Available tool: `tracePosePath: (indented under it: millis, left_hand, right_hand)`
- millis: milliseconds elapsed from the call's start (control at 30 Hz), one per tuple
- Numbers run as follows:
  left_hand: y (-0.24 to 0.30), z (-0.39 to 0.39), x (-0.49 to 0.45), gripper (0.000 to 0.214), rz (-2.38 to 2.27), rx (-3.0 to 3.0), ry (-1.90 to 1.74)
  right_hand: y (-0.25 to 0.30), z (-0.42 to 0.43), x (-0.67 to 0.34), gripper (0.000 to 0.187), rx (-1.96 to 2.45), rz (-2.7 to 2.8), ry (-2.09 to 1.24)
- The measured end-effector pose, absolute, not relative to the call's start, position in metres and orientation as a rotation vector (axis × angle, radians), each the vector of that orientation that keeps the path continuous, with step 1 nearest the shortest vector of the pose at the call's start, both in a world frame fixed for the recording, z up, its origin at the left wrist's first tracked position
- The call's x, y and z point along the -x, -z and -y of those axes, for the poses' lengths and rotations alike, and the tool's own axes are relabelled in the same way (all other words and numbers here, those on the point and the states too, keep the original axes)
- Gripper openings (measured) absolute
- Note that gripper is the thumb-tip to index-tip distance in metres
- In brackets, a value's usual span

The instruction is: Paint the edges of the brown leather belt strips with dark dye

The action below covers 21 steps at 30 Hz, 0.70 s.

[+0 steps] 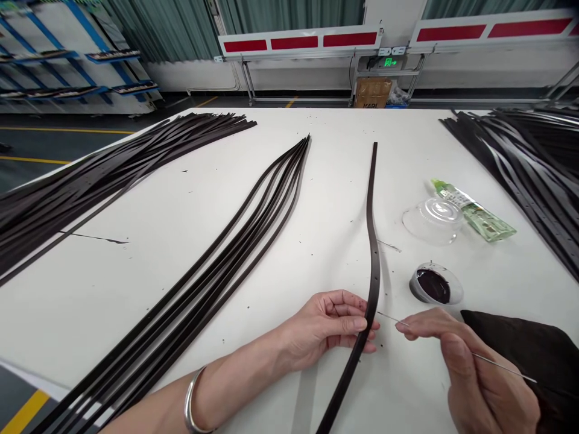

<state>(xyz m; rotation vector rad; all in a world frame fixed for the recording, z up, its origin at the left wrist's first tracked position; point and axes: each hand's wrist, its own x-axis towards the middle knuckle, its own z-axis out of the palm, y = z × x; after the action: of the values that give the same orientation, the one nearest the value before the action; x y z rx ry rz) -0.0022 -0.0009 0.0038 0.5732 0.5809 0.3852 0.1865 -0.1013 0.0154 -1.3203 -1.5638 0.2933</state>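
Two hands | left hand [325,328]: fingers closed, pinching perforated dark strap [371,265] on white table [190,211] | right hand [479,377]: fingers closed on thin steel needle [502,366], tip just beside strap | dark-filled cup [432,284] nearby

A curving, hole-punched black strap [373,265] lies beside a steel needle [502,366].

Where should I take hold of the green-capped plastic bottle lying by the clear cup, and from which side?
Grip the plastic bottle around its lower end, coming from the right. It lies on its side on the white table, and the clear plastic cup crowds its capped end, so the lower end looks freest.
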Motion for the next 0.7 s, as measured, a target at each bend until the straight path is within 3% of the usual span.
tracePosePath:
  millis: [333, 700]
  left_hand:
    - [-0.009, 0.000, 0.003, 0.020, -0.615, -0.554, -0.370]
    - [-0.002, 0.008, -0.003, 0.038, -0.707, -0.743, -0.551]
  right_hand:
    - [-0.023, 0.101, -0.185, 0.030, 1.427, 1.635, -0.234]
    - [-0.017, 0.108, -0.172, 0.030, 1.510, 1.422, -0.258]
